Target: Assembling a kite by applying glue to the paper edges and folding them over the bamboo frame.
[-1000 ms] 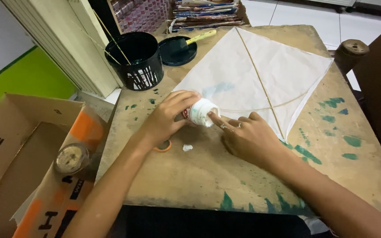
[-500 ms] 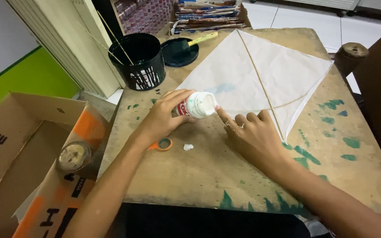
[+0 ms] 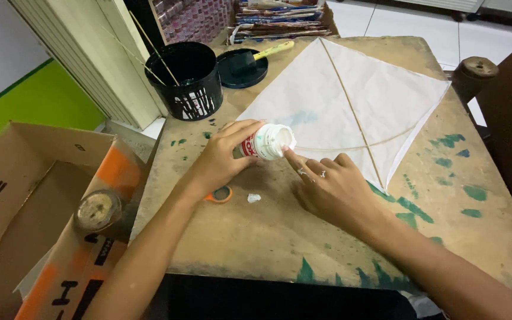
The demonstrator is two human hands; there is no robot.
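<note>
The left hand (image 3: 223, 160) grasps a tilted white glue jar (image 3: 266, 141); the right hand's (image 3: 327, 186) forefinger touches its open mouth, other fingers loosely curled.

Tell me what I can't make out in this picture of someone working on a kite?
- Inside of the white jar, head view: its tilted mouth is a bright blur, with the right hand at the opening; contents unclear.
- Jar's far side: covered by the left hand.
- Inside of the black bucket: too dark.
- The cardboard box: cut off by the left edge.
- White scrap on the table: too small to identify.
</note>
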